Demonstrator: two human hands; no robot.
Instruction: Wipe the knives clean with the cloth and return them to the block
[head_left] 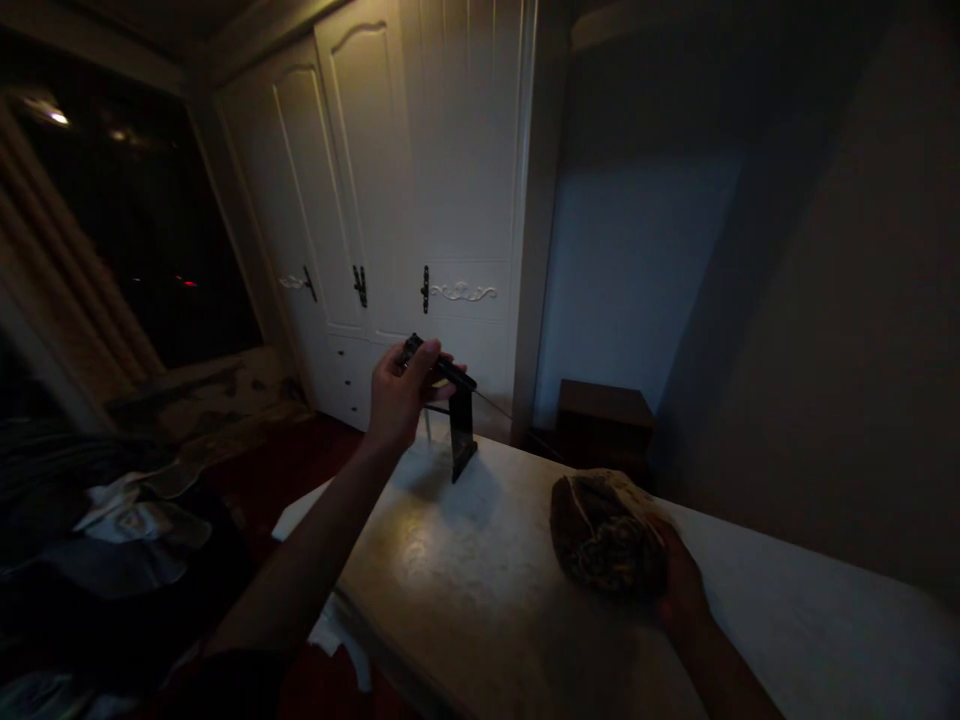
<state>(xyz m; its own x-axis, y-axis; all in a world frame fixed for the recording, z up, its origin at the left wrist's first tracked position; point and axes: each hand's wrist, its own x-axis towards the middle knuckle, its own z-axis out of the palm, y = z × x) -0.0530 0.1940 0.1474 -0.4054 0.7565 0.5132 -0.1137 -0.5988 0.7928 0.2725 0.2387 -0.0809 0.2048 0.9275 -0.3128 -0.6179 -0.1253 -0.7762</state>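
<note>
My left hand (401,390) is stretched forward with its fingers closed round a thin dark device, apparently a phone (442,368), lying on top of a black stand (461,440). The stand sits at the far end of a pale table (465,580). My right hand (679,585) rests on the table, fingers wrapped round the near side of a dark, mottled rounded bundle (607,540), which I cannot identify in the dim light.
White wardrobe doors (390,220) with dark handles stand behind the table. A dark small cabinet (604,420) is by the wall at right. A heap of clothes (127,520) lies at left below a dark window (135,230). A thin cable runs off the stand.
</note>
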